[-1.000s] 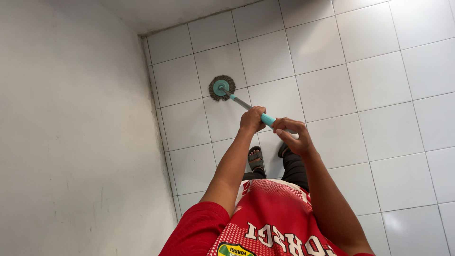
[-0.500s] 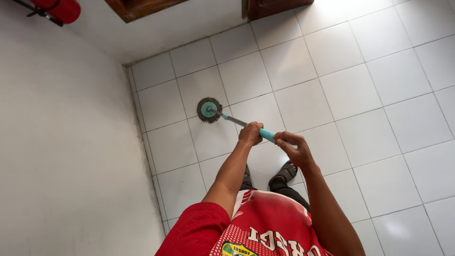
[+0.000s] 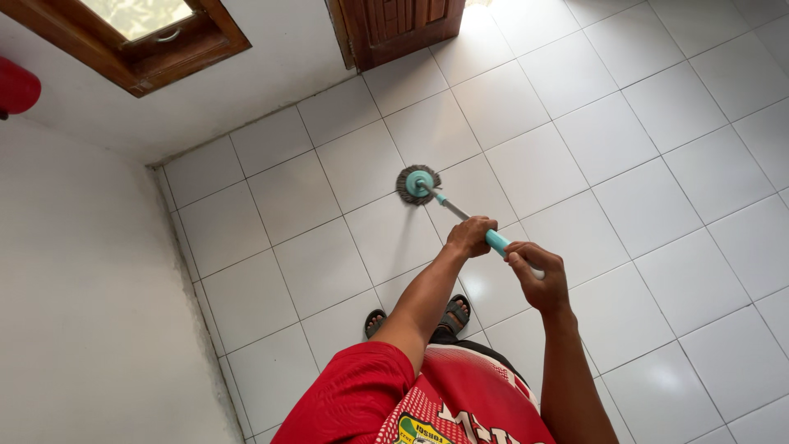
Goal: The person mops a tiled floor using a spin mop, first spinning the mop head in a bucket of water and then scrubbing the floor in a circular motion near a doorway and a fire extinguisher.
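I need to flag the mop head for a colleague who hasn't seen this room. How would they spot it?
Start at the wooden door and come down the white tiled floor. The mop head is a round grey fringe with a teal hub, at the end of the handle that both hands grip.

White tiled floor bears a round grey mop head and two sandalled feet.

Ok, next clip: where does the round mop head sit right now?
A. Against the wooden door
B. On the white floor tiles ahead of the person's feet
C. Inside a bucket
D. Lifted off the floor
B: the mop head lies flat on the tiled floor, ahead of the sandalled feet, while both hands hold the handle.
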